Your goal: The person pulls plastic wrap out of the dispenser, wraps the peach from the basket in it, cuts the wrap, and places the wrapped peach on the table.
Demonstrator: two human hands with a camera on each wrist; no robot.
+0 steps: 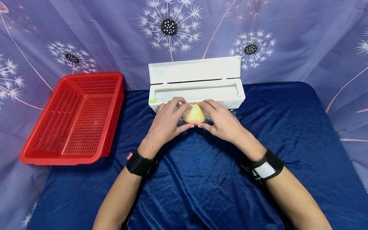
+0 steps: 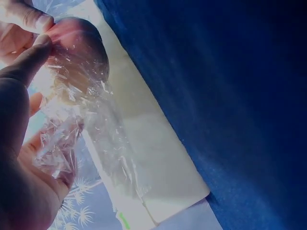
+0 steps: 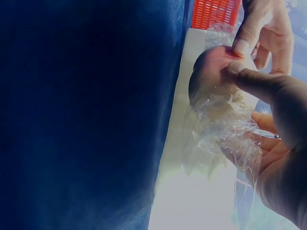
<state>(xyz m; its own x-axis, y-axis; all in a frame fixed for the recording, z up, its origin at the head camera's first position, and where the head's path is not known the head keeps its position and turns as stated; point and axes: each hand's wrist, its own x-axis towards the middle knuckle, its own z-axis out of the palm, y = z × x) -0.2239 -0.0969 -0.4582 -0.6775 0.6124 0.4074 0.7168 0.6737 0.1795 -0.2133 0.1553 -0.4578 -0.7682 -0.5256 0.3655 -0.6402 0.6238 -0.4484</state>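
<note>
Smack in the middle of the head view, the left hand [image 1: 166,123] and right hand [image 1: 225,123] are both curled round a yellow-and-red fruit [image 1: 195,116] in crinkly clear film [image 2: 57,148], thumb tips close together. White box [image 1: 195,84] sits just behind, lid up; red basket's [image 1: 60,160] off at frame left.

Can't read any text from my end, tbh. The little red tag [image 1: 129,156] on the left wristband [image 1: 139,164] has white marks, but they're too small.
</note>
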